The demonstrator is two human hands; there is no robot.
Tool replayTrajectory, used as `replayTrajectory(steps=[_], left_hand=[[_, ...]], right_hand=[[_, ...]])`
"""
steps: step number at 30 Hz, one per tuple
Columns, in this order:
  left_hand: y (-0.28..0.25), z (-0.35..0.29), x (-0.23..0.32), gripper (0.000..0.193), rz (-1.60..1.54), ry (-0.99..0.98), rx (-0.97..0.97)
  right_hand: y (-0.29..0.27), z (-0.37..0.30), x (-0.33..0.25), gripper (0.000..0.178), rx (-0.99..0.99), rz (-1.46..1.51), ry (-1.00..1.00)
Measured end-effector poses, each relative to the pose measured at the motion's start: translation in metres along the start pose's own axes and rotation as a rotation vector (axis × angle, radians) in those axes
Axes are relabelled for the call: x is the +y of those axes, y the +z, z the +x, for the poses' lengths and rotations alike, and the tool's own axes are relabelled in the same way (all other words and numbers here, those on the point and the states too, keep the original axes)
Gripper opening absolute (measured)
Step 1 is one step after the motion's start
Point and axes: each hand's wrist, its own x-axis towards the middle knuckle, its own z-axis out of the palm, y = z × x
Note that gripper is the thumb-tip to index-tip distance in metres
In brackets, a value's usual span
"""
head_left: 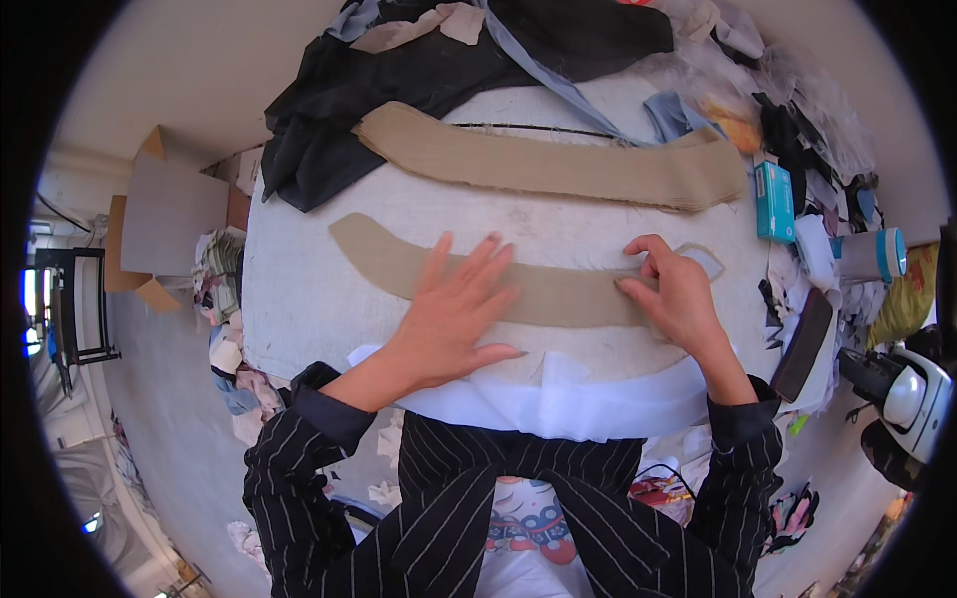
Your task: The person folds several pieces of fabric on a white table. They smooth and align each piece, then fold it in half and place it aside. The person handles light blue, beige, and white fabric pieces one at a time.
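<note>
A curved khaki fabric strip (568, 289) lies flat across the pale table in front of me. My left hand (444, 324) rests palm down on its left half, fingers spread and slightly blurred. Over the strip's right part is my right hand (678, 294), its thumb and forefinger bent and apart, touching or just above the fabric. Beside that hand, a small pointed piece with a pale edge (703, 259) shows at the strip's right end; the hand partly hides it. Farther back lies a thicker stack of khaki strips (558, 164) of similar curved shape.
Dark cloth (389, 90) is heaped at the table's far left. White fabric (558, 394) hangs along the near edge. On the right are a teal box (775, 201), a lidded container (870, 254) and a dark brown bar (800, 344). Cardboard boxes (174, 219) stand left, beside fabric scraps.
</note>
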Motion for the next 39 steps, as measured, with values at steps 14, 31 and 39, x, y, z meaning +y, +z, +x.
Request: replayTrajectory(steps=[14, 31, 39], left_hand=[[0.029, 0.058, 0.020, 0.088, -0.042, 0.292, 0.012], [0.033, 0.092, 0.039, 0.087, -0.053, 0.403, 0.047], [0.035, 0.090, 0.039, 0.087, -0.054, 0.396, 0.050]], right_hand=[[-0.046, -0.011, 0.037, 0.041, -0.024, 0.199, 0.078], [-0.046, -0.009, 0.061, 0.047, 0.159, 0.065, 0.088], [-0.051, -0.013, 0.059, 0.033, 0.358, 0.210, 0.066]])
